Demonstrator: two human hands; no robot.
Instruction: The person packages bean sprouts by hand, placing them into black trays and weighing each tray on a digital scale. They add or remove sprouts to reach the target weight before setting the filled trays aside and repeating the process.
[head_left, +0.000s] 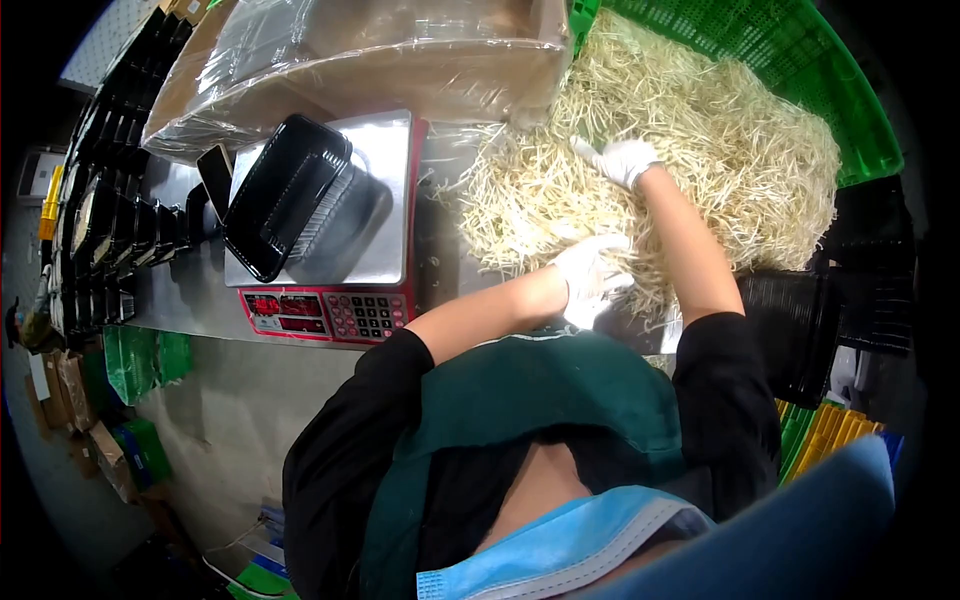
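A large heap of pale bean sprouts (690, 130) spreads over the metal table and up to a green crate. My right hand (622, 162), in a white glove, reaches into the heap, its visible fingers stretched out and some tips hidden among the sprouts. At the near edge of the pile, my gloved left hand (592, 275) rests against the sprouts with its fingers apart. Left of the heap, an empty black plastic tray (285, 195) sits tilted on the steel plate of a red digital scale (330, 312).
A plastic-lined cardboard box (370, 90) stands behind the scale. Black trays (110, 225) are stacked at the left, with a phone (214, 178) leaning nearby. The green crate (790, 60) bounds the heap at the back right; more black trays (790, 335) lie at right.
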